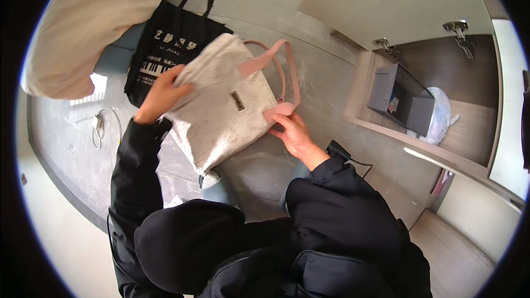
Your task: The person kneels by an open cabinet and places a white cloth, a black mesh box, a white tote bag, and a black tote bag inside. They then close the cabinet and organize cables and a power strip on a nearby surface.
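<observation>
A cream tote bag [215, 110] with pink straps [291, 72] and a small dark label hangs tilted between my hands, above the floor. My left hand [164, 95] pinches its left side, thumb across the front. At the right edge, my right hand [295, 134] grips the bag beside the base of a pink strap, thumb on top and fingers partly hidden behind. Directly behind the cream bag lies a black tote bag [157, 55] with white print and piano keys, its handles pointing away from me.
On the right, an open cabinet [464, 138] holds a grey plastic basket [398, 99] and a whitish plastic bag [439, 116]; its door [397, 5] sticks out. Beige fabric [72, 38] fills the far left. A white cable [113, 113] lies on the grey tiled floor [326, 72].
</observation>
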The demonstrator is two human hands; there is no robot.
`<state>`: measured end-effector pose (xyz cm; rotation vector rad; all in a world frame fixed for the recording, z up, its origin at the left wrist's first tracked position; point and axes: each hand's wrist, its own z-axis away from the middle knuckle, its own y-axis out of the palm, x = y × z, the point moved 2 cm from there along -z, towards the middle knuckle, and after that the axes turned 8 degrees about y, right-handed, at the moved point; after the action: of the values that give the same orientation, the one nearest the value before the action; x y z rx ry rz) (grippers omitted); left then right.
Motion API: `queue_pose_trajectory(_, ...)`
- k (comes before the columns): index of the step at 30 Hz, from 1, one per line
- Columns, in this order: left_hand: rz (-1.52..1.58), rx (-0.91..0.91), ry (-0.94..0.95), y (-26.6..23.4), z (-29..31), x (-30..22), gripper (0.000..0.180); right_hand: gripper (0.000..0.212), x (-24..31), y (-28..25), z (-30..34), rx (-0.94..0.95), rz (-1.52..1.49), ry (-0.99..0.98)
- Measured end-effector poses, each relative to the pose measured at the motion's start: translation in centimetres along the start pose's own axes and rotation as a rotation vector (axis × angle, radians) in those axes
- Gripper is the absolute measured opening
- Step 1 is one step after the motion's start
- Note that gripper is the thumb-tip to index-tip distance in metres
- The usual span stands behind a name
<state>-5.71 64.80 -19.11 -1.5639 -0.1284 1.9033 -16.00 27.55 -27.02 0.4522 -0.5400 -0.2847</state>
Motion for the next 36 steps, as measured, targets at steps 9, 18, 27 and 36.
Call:
queue_pose_trajectory(9, 0.502, 0.071, -0.259, -2.8, 11.7, -4.8, 0.083, 0.054, 6.4, 4.7, 3.2, 0.351, 0.341, -0.319)
queue_pose_trajectory(18, 0.905, -0.370, -0.163, 2.6, 12.4, -3.1, 0.043, 0.089, 8.2, 3.6, 5.1, 0.149, 0.622, -0.237)
queue_pose_trajectory(27, 0.505, -0.600, -0.134, 2.0, 9.7, -6.4, 0.073, 0.104, 9.8, 3.1, 9.0, 0.050, 0.943, -0.677)
queue_pose_trajectory(36, -0.132, -0.076, -0.137, 3.4, 13.1, -9.0, 0.070, 0.031, 13.3, 2.7, 10.6, -0.307, 1.388, -1.114)
